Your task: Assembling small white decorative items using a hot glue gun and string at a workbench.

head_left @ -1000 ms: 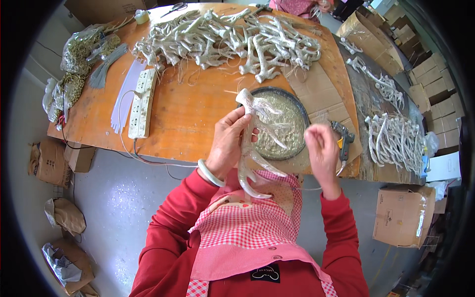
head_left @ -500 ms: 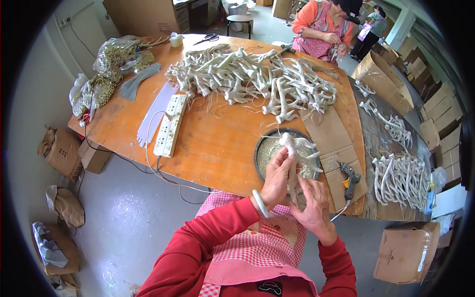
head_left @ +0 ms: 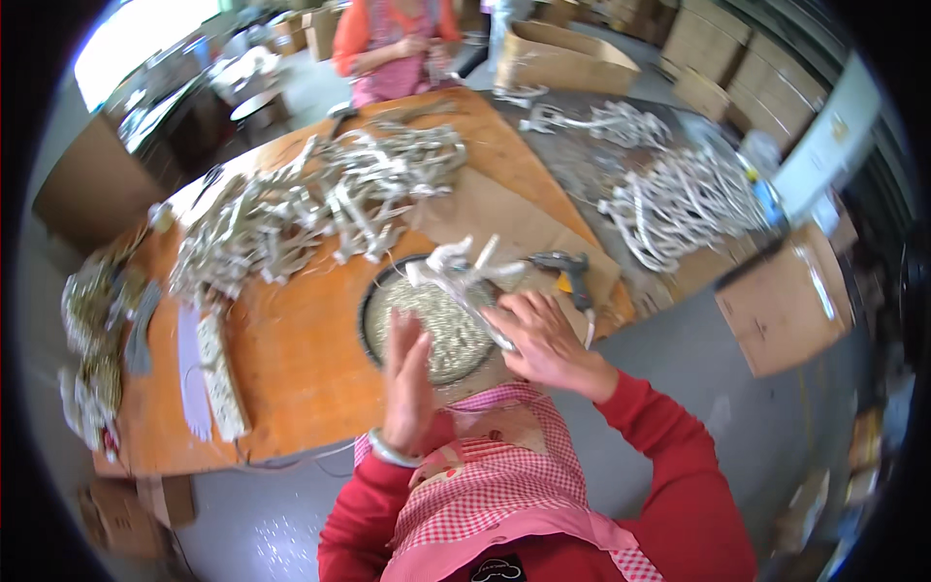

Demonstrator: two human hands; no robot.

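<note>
My right hand (head_left: 545,341) grips a whitish antler-shaped branch piece (head_left: 456,270) by its stem, holding it over a round dark pan (head_left: 376,303) filled with pale grainy material. My left hand (head_left: 407,380) is raised beside the pan with its fingers spread and holds nothing; a pale bangle sits on that wrist. Both sleeves are red, above a red-and-white checked apron.
A big heap of the same pale branch pieces (head_left: 310,206) covers the far side of the orange table (head_left: 291,349). A glue gun (head_left: 572,267) lies on brown cardboard to the right. A white power strip (head_left: 221,383) lies left. Another person (head_left: 393,44) stands beyond the table. Cardboard boxes (head_left: 787,303) stand at right.
The view has swung round and blurred. My left hand has let go of the branch piece and opened beside the pan; my right hand now holds the piece alone.
</note>
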